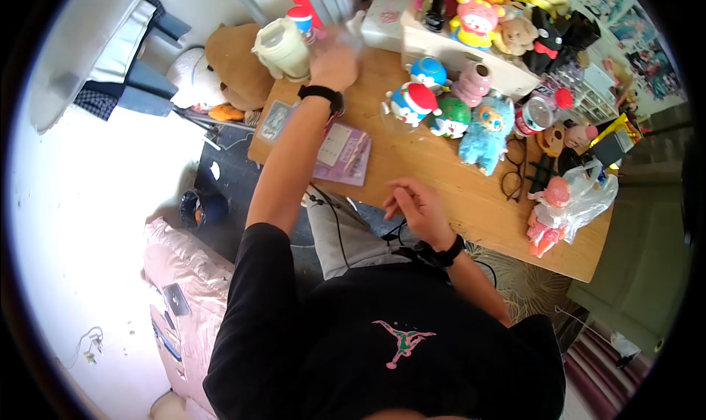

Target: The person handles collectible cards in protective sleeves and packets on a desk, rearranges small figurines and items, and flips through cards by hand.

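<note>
My left hand (334, 63) is stretched to the back left of the wooden desk, its fingers smeared by motion. Beside it stands a cream lidded jug-like container (282, 49), and a red and blue cap-like item (300, 19) is just behind. Whether the fingers hold anything is hidden by the blur. Under my left forearm lies a purple booklet (351, 159) with a pale card on it. Near the desk's front edge hovers my right hand (419, 210), fingers loosely bent and apart from the thumb, holding nothing visible.
Doraemon figures (413, 102), a pink swirl toy (472, 83) and a blue plush (485, 135) stand mid-desk (434, 174). Glasses (512, 177) and a plastic bag (588, 199) lie right. Plush toys crowd a white shelf (471, 56). A dark cable (334, 214) hangs by my lap.
</note>
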### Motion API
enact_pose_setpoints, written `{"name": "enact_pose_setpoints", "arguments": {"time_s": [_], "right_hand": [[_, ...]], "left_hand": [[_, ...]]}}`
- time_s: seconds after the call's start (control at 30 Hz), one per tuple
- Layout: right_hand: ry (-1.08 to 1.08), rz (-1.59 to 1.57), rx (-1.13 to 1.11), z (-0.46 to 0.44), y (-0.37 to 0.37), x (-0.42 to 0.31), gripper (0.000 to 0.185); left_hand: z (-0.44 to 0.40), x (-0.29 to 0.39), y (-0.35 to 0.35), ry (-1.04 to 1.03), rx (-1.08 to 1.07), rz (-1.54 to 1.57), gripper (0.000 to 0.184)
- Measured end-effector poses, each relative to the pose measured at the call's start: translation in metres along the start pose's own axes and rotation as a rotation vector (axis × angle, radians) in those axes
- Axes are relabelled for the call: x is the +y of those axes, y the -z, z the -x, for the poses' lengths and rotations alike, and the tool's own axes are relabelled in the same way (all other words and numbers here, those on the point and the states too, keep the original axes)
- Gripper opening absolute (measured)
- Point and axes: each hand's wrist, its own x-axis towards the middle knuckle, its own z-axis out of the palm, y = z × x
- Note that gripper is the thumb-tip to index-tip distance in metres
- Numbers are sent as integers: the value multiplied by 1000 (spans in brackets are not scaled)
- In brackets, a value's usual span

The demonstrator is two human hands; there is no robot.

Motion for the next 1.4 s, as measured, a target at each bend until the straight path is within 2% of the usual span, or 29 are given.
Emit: {"name": "enact_pose_setpoints", "arguments": {"time_s": [0.1, 0.2, 0.37, 0.47, 0.5, 0.6, 0.63, 0.7, 0.73, 0.77, 0.87, 0.97, 1.0, 1.07, 1.1, 1.17, 1.2, 1.23, 1.3, 1.33, 1.4], "right_hand": [[26, -24, 5, 0, 0, 0, 21], [32, -1, -13, -1, 1, 0, 21], [14, 13, -36, -2, 1, -3, 23], [9, -5, -44, -2, 2, 0, 23], [11, -12, -44, -2, 2, -1, 23], [11, -16, -46, -3, 1, -4, 23], [4, -19, -44, -3, 1, -4, 23], [-6, -22, -52, -2, 1, -3, 23], [-9, -60, -50, -2, 1, -2, 23], [-11, -97, -48, -2, 1, 0, 23], [7, -137, -51, -3, 3, 4, 24], [83, -128, 3, -2, -5, -5, 30], [71, -124, -8, -4, -10, -11, 30], [219, -155, 113, -6, -21, -25, 37], [203, -147, 111, -7, -23, -30, 37], [234, -180, 147, -14, -24, -40, 41], [145, -38, 194, -18, -21, -44, 38], [136, -22, 186, -18, -20, -45, 38], [144, -53, 238, -20, -22, -45, 32], [167, -63, 254, -19, -24, -46, 28], [132, -41, 244, -15, -25, -50, 30]], "left_hand": [[3, 6, 14, -15, 16, -73, 60], [11, 7, 29, -31, -140, 36, 56], [35, 9, 59, 27, -168, 157, 54], [46, -7, 57, 0, 78, 482, 50], [53, -11, 63, -1, 76, 476, 50], [76, -17, 82, 189, -18, 1052, 43], [85, -18, 84, 189, -15, 1050, 43], [111, -17, 90, -38, -118, 1488, 58], [126, -12, 99, 18, -200, 1642, 63], [140, -11, 99, 25, -189, 1645, 63], [182, 4, 100, -38, -355, 2012, 60], [214, 14, 82, 38, -441, 2132, 69], [221, 14, 71, 50, -430, 2142, 69], [236, 15, 49, 64, -501, 2194, 69], [245, 20, 47, 77, -499, 2209, 69], [258, 31, 47, 150, -424, 2131, 60], [261, 33, 39, 121, -441, 2174, 53], [265, 31, 34, 123, -433, 2193, 53], [272, 27, 29, 1, -467, 2072, 44], [276, 27, 27, 25, -412, 2060, 36], [282, 23, 33, 4, -371, 1973, 34]]}}
